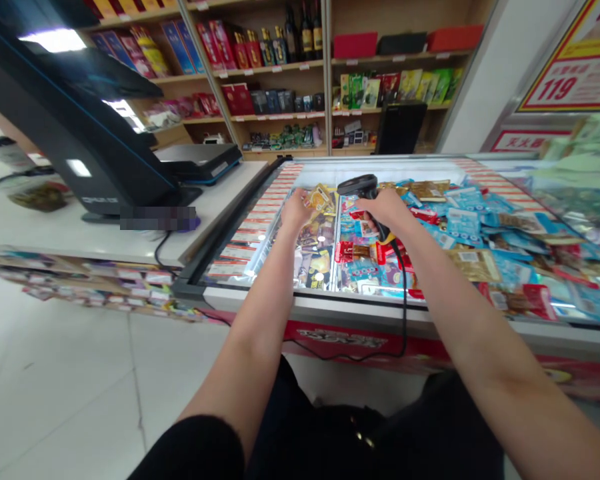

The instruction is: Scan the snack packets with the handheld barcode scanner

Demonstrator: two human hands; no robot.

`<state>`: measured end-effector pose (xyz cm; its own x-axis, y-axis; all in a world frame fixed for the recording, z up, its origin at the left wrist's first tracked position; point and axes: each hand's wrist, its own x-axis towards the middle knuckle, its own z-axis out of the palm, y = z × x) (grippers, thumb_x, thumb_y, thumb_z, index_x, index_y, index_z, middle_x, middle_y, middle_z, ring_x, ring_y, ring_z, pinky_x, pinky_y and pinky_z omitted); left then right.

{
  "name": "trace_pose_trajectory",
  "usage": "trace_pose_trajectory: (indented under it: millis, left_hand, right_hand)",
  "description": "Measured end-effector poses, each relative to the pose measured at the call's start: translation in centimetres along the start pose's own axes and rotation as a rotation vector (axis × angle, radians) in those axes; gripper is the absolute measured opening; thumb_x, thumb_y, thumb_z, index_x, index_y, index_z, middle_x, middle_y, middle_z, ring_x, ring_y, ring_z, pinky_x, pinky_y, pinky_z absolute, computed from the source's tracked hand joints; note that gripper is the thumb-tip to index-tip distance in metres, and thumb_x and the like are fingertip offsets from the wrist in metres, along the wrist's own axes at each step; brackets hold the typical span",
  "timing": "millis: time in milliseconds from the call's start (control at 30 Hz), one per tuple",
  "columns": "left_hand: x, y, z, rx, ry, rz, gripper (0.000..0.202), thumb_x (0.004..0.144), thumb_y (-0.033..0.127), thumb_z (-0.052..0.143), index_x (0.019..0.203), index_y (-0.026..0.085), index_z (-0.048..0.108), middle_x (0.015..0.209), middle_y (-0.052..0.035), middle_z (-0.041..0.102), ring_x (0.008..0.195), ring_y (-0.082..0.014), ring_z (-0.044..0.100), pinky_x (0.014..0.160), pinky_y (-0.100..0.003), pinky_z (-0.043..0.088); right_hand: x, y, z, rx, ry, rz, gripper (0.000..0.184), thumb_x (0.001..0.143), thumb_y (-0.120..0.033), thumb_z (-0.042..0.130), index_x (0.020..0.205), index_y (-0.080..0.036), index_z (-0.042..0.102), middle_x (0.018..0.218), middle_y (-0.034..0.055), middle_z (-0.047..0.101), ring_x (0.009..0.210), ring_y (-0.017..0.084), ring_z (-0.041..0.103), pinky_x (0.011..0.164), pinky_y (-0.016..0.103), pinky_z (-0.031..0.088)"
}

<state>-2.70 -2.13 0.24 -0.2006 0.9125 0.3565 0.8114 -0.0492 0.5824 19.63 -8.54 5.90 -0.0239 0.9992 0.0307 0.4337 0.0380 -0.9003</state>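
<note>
Barcode scanner (359, 186) sits clenched in the right hand (387, 210), its handle hidden by the fingers, above the chest freezer (330, 309). Left hand (296, 210), fingers partly open, touches a gold packet (323, 199); grip unconfirmed. Black cord (405, 300) hangs down the freezer front.

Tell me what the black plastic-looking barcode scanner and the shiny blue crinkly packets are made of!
The black barcode scanner in the right hand looks like hard plastic, with a smooth, dull finish. The shiny blue packets look like thin plastic film or foil: they bend, crease and reflect light. Which one, I can't tell.
</note>
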Motion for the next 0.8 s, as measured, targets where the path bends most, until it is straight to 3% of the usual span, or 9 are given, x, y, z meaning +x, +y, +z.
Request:
trace_pose_trajectory:
  millis: [67,167,267,400,467,533,700,800]
  left_hand:
    - [0.4,-0.8,-0.5,-0.035,0.051,0.087,0.029,0.075,0.014,0.060,0.101,0.022,0.067,0.103,-0.0053,0.073,0.099,-0.0220,0.065,0.090,-0.032,0.046]
    - [1.0,-1.7,-1.3,-0.029,-0.027,0.118,0.029,0.073,0.006,0.052,0.087,0.022,0.072,0.096,-0.0034,0.074,0.099,-0.0202,0.065,0.091,-0.030,0.045]
    - [1.1,-2.0,-1.8,0.010,-0.090,-0.008,0.026,0.074,0.008,0.053,0.081,0.021,0.074,0.093,-0.0063,0.075,0.100,-0.0232,0.065,0.089,-0.032,0.045]
    - [0.8,-1.9,-1.4,0.119,0.056,-0.193,0.027,0.080,0.032,0.061,0.100,0.018,0.071,0.118,-0.0166,0.069,0.119,-0.0352,0.057,0.098,-0.045,0.042]
    - [0.7,-1.9,-0.8,0.182,0.037,-0.228,0.052,0.069,0.047,0.075,0.109,0.016,0.067,0.128,-0.0225,0.062,0.127,-0.0423,0.050,0.103,-0.052,0.037]
    - [0.7,-1.9,-0.4,0.197,-0.028,-0.219,0.069,0.053,0.052,0.085,0.109,0.017,0.065,0.130,-0.0230,0.060,0.130,-0.0446,0.046,0.106,-0.054,0.034]
    - [0.9,-2.1,-0.1,0.121,-0.071,-0.158,0.071,0.043,0.045,0.091,0.104,0.022,0.063,0.119,-0.0158,0.064,0.126,-0.0381,0.050,0.105,-0.046,0.039]
    - [1.2,-2.6,0.0,-0.069,-0.038,-0.100,0.072,0.039,0.038,0.092,0.102,0.020,0.062,0.106,-0.0127,0.066,0.116,-0.0347,0.057,0.100,-0.044,0.043]
  right_hand:
    - [0.5,-0.1,0.6,0.017,-0.005,-0.017,0.021,0.076,-0.024,0.066,0.061,-0.018,0.053,0.044,0.0033,0.055,0.034,0.013,0.050,0.040,0.024,0.045]
    - [0.9,0.0,1.1,0.063,-0.013,-0.017,0.021,0.079,-0.025,0.065,0.064,-0.019,0.052,0.043,0.0016,0.054,0.034,0.012,0.048,0.039,0.023,0.045]
    - [1.1,0.3,1.4,0.082,-0.010,-0.006,0.021,0.079,-0.023,0.066,0.066,-0.020,0.050,0.044,0.0001,0.053,0.034,0.012,0.049,0.038,0.023,0.044]
    - [1.1,0.7,1.6,0.088,-0.010,-0.007,0.019,0.078,-0.022,0.065,0.066,-0.020,0.050,0.045,0.0001,0.053,0.034,0.013,0.049,0.035,0.023,0.043]
    - [1.0,0.8,1.6,0.105,-0.003,-0.012,0.019,0.077,-0.022,0.065,0.066,-0.020,0.050,0.046,0.0001,0.053,0.034,0.013,0.049,0.035,0.024,0.042]
    - [0.8,0.7,1.6,0.111,0.005,-0.016,0.019,0.077,-0.021,0.066,0.067,-0.020,0.050,0.046,-0.0001,0.053,0.035,0.013,0.049,0.035,0.024,0.042]
    - [0.0,0.1,1.6,0.072,0.005,0.008,0.019,0.076,-0.021,0.068,0.067,-0.020,0.050,0.045,0.0001,0.053,0.035,0.013,0.049,0.036,0.024,0.042]
    - [-0.3,0.0,1.8,0.058,0.001,0.002,0.019,0.075,-0.021,0.068,0.068,-0.020,0.050,0.046,-0.0001,0.053,0.035,0.013,0.050,0.036,0.024,0.042]
